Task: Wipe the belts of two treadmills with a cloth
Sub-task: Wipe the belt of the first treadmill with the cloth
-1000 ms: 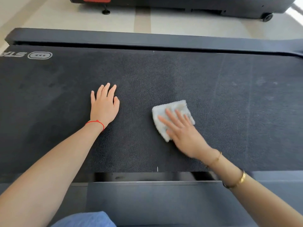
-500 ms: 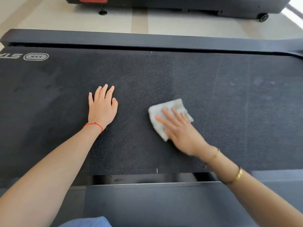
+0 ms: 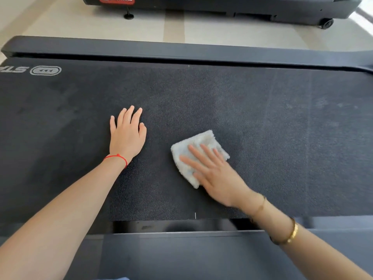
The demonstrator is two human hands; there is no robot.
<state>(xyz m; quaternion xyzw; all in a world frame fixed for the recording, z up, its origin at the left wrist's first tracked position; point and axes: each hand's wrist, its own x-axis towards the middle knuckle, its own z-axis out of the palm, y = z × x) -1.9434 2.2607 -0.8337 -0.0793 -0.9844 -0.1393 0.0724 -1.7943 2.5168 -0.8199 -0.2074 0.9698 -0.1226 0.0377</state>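
Across the middle of the view runs a black treadmill belt, pebbled in texture, with faint pale streaks toward its right side and a grey oval logo printed at far left. Smooth dark side rail borders its far edge; a matte dark panel sits at the near edge. White cloth, fluffy terry, folded to a rough square, lies flat on belt right of centre. Right hand is spread open, palm down, fingers pressing on the cloth's near half, not clutching it; the forearm angles in from lower right, two gold bangles at the wrist. Left hand also open, flat on bare belt, fingers together, just left of cloth and not touching it; red string bracelet at wrist. Second treadmill stands beyond on pale floor.
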